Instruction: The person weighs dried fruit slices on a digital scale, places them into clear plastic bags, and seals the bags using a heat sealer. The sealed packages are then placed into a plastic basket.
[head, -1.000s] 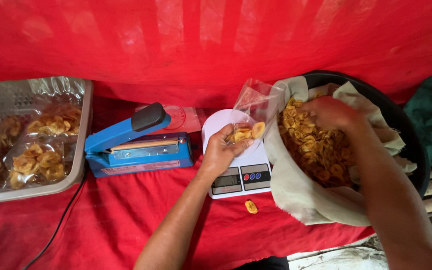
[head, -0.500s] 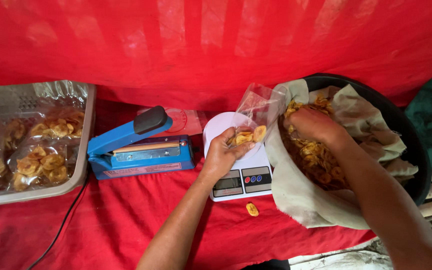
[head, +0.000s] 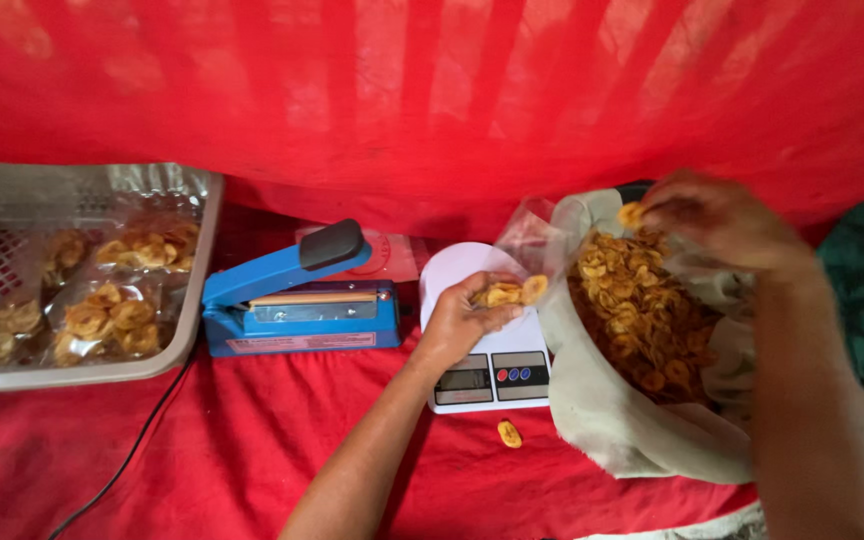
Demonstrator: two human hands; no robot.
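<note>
Fingers of the right hand (head: pixel 717 220), at the upper right of the frame, are pinched on a few chips (head: pixel 633 213) above the cloth-lined basin of chips (head: pixel 642 320). At centre, the left hand (head: pixel 467 318) is curled around a small clear bag (head: pixel 514 292), partly filled, over the white scale (head: pixel 487 375). Several sealed packets (head: pixel 112 318) are seen in the grey tray (head: pixel 187 300) at left, beside the blue heat sealer (head: pixel 297 300); much remains unbagged. One chip (head: pixel 509 433) lies on the red cloth (head: pixel 202 440).

- We see open red tabletop (head: pixel 252 440) along the near edge, crossed only by a black cord (head: pixel 127 460) and one loose chip (head: pixel 509 434).
- The blue sealer (head: pixel 297 300), white scale (head: pixel 487 365) and grey tray (head: pixel 187 300) block the far edge.
</note>
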